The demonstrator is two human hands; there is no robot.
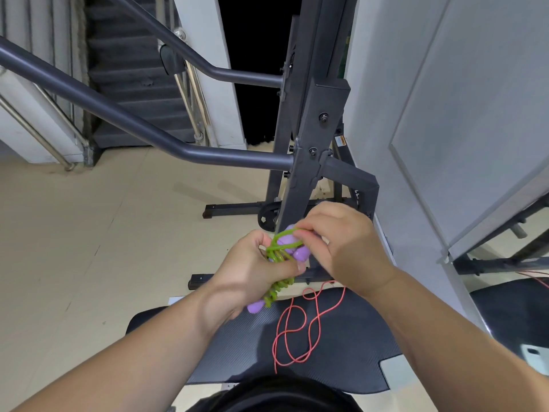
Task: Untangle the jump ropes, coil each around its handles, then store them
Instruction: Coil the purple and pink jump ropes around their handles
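The left hand (252,275) gripped the purple handles (289,239), likely holding the coils tight — at two o'clock the right hand (341,242) pinched the green rope (279,248).

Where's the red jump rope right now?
The red rope lies loose on the black mat, centre-right in the head view, just below the right hand.

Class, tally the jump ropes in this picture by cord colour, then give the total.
Green rope, wound round purple handles: 1
Red rope, loose on the black bench pad: 1
Total: 2
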